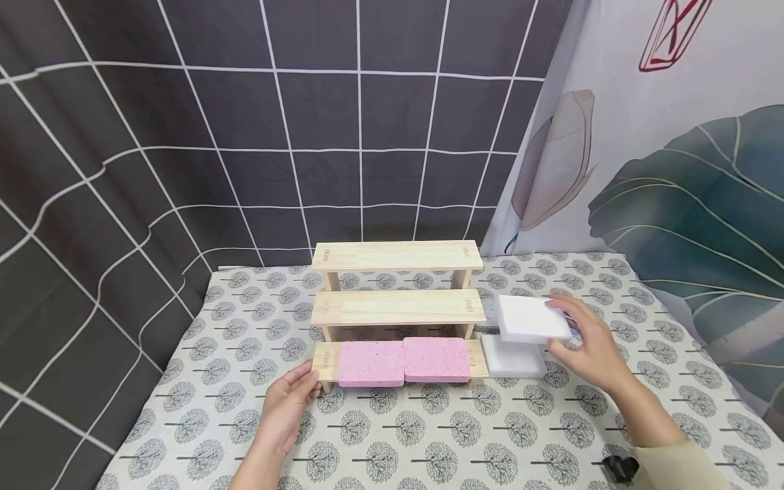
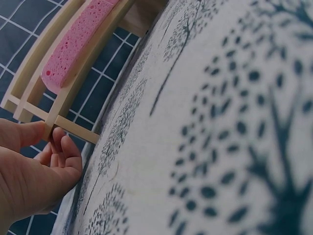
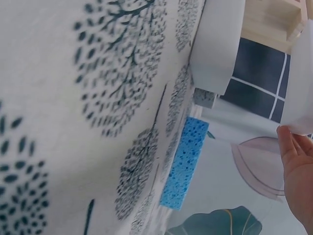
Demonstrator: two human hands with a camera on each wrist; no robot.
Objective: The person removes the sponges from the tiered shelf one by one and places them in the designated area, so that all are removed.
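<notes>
The white sponge block [image 1: 533, 318] is lifted off the table, held just above a second white block [image 1: 513, 356] that lies flat beside the right end of the wooden tiered shelf [image 1: 397, 307]; it is a plain, smooth-faced white slab with square edges, tilted a little in the head view. The right hand [image 1: 588, 347] pinches it by its right edge, fingers on top and thumb beneath as far as can be told; the step in hand looks like carrying this block to the shelf, and the next move would call for swinging it left and setting it level on a free step without knocking the pink pair. Two pink sponges [image 1: 404, 361] lie side by side, touching, on the lowest step; the middle and top steps are bare. The left hand [image 1: 288, 405] holds the shelf's left end, thumb and curled fingers pinching the lowest board. A blue sponge [image 3: 184, 164] lies on the tree-patterned cloth [image 1: 429, 429] beyond the white blocks.
</notes>
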